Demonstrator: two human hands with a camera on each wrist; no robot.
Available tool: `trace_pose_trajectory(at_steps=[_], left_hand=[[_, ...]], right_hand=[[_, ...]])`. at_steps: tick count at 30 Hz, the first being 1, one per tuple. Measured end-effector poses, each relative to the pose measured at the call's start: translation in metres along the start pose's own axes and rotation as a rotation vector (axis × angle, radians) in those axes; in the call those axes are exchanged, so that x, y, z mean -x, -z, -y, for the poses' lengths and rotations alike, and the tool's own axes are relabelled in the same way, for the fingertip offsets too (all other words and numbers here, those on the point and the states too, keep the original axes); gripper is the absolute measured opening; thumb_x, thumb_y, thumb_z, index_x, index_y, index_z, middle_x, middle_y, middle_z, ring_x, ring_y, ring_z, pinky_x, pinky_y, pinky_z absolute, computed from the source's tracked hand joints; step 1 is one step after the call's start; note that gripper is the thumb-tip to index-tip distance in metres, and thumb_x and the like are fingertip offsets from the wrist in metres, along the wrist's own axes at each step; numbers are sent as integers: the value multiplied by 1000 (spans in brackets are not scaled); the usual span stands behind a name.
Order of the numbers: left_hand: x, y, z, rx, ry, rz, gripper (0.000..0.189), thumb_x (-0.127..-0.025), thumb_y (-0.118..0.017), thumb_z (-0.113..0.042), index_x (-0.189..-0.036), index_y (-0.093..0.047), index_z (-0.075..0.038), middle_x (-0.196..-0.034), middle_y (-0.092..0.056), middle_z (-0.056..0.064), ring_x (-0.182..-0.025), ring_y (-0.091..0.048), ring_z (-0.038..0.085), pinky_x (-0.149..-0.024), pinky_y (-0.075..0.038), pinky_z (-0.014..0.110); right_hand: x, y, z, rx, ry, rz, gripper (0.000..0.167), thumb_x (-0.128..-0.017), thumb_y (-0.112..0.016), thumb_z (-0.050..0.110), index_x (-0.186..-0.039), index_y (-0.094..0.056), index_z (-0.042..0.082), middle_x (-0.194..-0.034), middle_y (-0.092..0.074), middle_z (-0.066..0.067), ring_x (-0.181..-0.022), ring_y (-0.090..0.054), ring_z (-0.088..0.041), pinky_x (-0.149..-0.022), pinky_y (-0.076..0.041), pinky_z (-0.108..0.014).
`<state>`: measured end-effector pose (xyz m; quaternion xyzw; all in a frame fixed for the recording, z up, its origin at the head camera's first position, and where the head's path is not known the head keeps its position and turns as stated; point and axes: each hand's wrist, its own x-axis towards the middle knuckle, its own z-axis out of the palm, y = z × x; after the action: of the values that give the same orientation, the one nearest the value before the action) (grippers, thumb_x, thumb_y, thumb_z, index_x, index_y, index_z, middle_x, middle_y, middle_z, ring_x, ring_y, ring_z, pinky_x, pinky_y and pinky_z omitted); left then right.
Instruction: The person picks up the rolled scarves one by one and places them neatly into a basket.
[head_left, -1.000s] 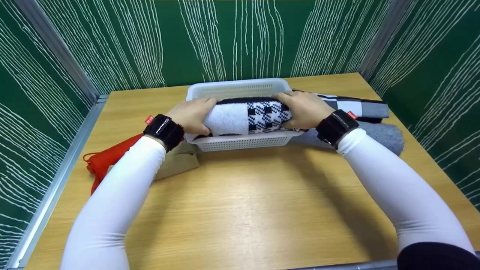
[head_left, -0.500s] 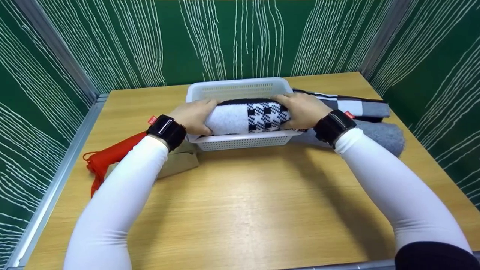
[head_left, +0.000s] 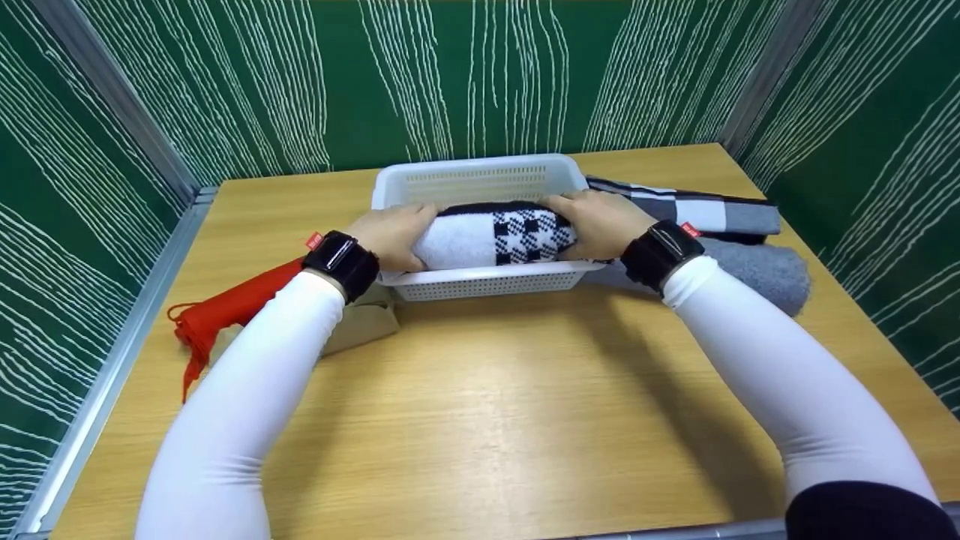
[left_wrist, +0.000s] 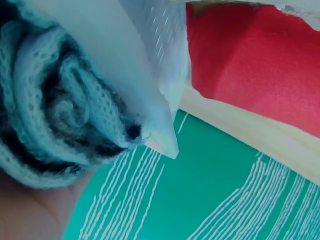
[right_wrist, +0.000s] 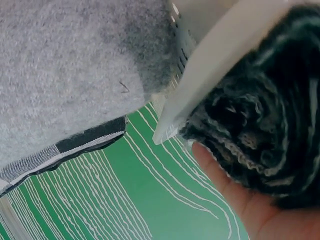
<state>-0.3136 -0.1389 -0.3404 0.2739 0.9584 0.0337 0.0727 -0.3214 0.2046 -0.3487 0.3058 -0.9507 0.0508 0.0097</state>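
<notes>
A rolled knit scarf [head_left: 495, 236], light grey on one side and black-and-white houndstooth on the other, lies in the front part of a white plastic basket [head_left: 487, 286]. My left hand [head_left: 391, 232] grips its left end, and my right hand [head_left: 600, 225] grips the right end. The spiral of the scarf's end [left_wrist: 65, 110] fills the left wrist view beside the basket wall. In the right wrist view the dark end of the roll [right_wrist: 250, 135] rests against my fingers, close to the basket rim. The scarf's underside is hidden in the basket.
Left of the basket lie a red rolled cloth [head_left: 232, 304] and a beige folded cloth [head_left: 360, 326], partly under my left arm. To the right are a grey fuzzy roll [head_left: 765, 274] and a checked black, white and grey cloth [head_left: 701, 214]. Green panels [head_left: 480, 82] enclose the table.
The scarf has sunk slightly lower into the basket, with both hands still on its ends. My wrists have drawn a little closer together.
</notes>
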Motion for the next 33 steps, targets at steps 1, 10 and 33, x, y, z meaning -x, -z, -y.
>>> trace_pose_trajectory(at_steps=[1, 10, 33], left_hand=[[-1, -1, 0, -1, 2, 3, 80, -89, -86, -24, -156, -44, -9, -159, -55, 15, -147, -55, 36, -120, -48, 59], [-1, -2, 3, 2, 28, 24, 83, -90, -87, -30, -159, -43, -12, -159, -56, 14, -148, -54, 35, -117, -50, 61], [5, 7, 5, 61, 10, 58, 82, -96, -78, -29, -167, -41, -15, -165, -51, 16, -153, -49, 36, -126, -41, 59]], right_hand=[[0, -1, 0, -5, 2, 1, 94, -78, -96, 24, -160, -51, 11, -144, -67, -26, -127, -67, -50, -110, -53, -68], [-1, 0, -2, -27, -21, 35, 98, -79, -95, 26, -163, -46, 13, -148, -64, -26, -130, -65, -49, -113, -51, -67], [10, 7, -4, -48, 36, 40, 76, -92, -83, 19, -160, -52, 7, -149, -63, -26, -120, -70, -45, -106, -57, -63]])
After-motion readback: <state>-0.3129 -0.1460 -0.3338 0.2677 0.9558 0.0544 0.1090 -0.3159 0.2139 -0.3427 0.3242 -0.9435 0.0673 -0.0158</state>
